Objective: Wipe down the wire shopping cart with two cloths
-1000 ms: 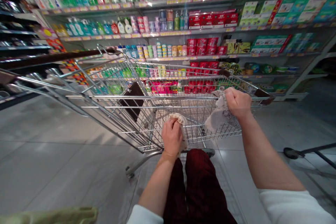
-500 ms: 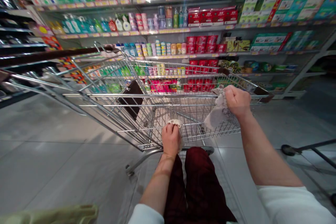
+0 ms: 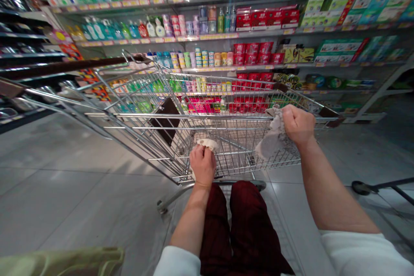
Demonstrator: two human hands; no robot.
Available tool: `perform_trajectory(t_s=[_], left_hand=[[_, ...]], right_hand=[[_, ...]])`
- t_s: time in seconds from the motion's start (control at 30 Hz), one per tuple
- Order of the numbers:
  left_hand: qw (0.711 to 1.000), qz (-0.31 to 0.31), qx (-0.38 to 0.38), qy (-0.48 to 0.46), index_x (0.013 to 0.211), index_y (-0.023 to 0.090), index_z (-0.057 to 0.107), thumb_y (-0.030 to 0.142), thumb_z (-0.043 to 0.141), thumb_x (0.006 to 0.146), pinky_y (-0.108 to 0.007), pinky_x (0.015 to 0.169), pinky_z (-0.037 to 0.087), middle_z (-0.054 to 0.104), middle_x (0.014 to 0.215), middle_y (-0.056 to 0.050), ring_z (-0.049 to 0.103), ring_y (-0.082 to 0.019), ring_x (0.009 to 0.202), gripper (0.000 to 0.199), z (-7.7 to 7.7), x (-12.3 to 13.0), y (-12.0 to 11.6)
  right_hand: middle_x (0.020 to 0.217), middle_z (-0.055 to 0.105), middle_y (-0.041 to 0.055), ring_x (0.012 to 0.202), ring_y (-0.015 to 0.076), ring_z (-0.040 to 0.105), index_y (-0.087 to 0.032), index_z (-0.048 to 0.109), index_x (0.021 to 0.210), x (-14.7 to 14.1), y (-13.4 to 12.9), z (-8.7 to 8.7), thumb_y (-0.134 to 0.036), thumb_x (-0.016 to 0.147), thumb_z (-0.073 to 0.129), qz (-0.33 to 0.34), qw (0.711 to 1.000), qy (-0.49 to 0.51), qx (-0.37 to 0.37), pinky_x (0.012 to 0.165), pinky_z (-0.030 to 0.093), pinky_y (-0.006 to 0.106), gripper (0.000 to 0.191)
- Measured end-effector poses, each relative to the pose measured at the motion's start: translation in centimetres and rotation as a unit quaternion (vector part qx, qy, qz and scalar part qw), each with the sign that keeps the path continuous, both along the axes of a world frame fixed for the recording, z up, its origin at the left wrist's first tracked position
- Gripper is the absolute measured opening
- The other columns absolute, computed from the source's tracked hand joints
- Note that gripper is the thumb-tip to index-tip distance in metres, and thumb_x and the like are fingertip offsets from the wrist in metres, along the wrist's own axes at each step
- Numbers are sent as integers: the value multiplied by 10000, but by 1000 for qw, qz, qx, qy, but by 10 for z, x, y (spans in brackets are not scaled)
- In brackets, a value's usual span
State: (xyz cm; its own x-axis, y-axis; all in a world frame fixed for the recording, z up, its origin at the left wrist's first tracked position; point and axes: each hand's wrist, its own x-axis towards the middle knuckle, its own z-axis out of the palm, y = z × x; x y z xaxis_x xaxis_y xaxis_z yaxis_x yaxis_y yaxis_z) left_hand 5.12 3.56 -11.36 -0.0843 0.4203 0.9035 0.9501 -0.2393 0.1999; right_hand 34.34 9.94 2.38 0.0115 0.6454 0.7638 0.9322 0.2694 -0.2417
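In front of me stands a wire shopping cart [image 3: 213, 116], side-on, with its dark handle [image 3: 74, 68] at the left. My left hand [image 3: 203, 164] is closed on a cream cloth [image 3: 208, 143], pressed against the lower side wires of the basket. Higher and to the right, my right hand [image 3: 298, 125] is closed in a fist around a greyish-white rag [image 3: 273, 138]. That rag hangs down over the cart's side near the top rail. The fingertips of my right hand are partly hidden, as is much of the cloth under my left palm.
Shelves of bottles, tubs and red boxes [image 3: 267, 19] run behind the cart. A dark-framed wheeled base [image 3: 361, 187] is on the right floor. At the lower left lies the rim of a yellow-green plastic container [image 3: 106, 255]. My knees [image 3: 246, 207] are close to the cart.
My left hand has shifted left and slightly up along the cart's side wires with the cream cloth. My right hand keeps its hold on the rag; the view has shifted slightly.
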Motion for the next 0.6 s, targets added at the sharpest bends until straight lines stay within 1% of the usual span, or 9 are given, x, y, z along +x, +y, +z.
perform_trajectory(t_s=[0.07,0.13,0.17,0.23,0.37,0.43,0.5,0.53,0.6], left_hand=[[998,-5,-55,9,902,194,644,135,567,828,-381,865,427,603,996,-107,541,-253,1032,122,-22,6,-7],[996,-11,-92,5,894,191,639,107,575,797,-379,843,435,605,976,-109,540,-256,1002,143,-30,8,-13],[995,-16,-97,0,887,190,634,94,572,785,-371,826,441,605,961,-105,540,-251,979,152,-28,8,-16],[997,-25,-71,-19,875,188,619,86,556,786,-350,800,450,599,936,-92,539,-233,936,149,-14,4,-19],[993,15,77,-86,922,175,613,129,554,831,-360,888,437,579,1049,-105,525,-222,1029,118,35,-13,-14],[989,38,100,-104,970,172,617,158,558,835,-381,938,420,551,1141,-118,497,-231,1097,148,51,-21,-6],[989,51,81,-109,956,168,614,164,542,832,-380,926,425,534,1130,-116,489,-227,1077,144,52,-26,1],[991,56,62,-107,927,169,611,162,537,825,-374,903,431,532,1095,-110,491,-222,1043,127,47,-26,3],[994,60,19,-94,859,174,605,154,543,803,-357,843,435,538,1010,-92,496,-212,963,86,28,-24,4]], right_hand=[[655,589,56,639,171,494,-209,566,691,0,0,0,-334,917,306,3,1000,0,-2,600,251,287,367],[654,591,55,639,172,491,-209,573,696,0,0,0,-331,915,310,2,1000,0,-3,597,250,284,363],[653,592,54,636,172,487,-209,575,698,0,0,0,-330,913,314,-1,1000,0,-4,595,248,284,359],[651,591,53,630,169,481,-209,575,698,0,-1,0,-326,911,322,-4,1000,-1,-5,594,246,283,350],[656,580,54,644,170,485,-210,547,682,0,-2,0,-330,920,309,2,1000,-5,-5,604,252,285,357],[655,571,55,651,175,489,-212,524,673,0,-2,0,-338,923,297,4,1000,-4,-1,611,254,290,361],[653,563,54,652,181,491,-216,502,665,0,-2,0,-340,920,294,5,1000,-4,1,618,253,296,352],[651,560,54,652,183,492,-218,493,661,0,-2,0,-338,918,295,5,1000,-5,1,621,252,300,346],[645,555,54,653,189,494,-223,478,655,0,-1,0,-333,913,297,5,1000,-7,-1,622,249,305,334]])
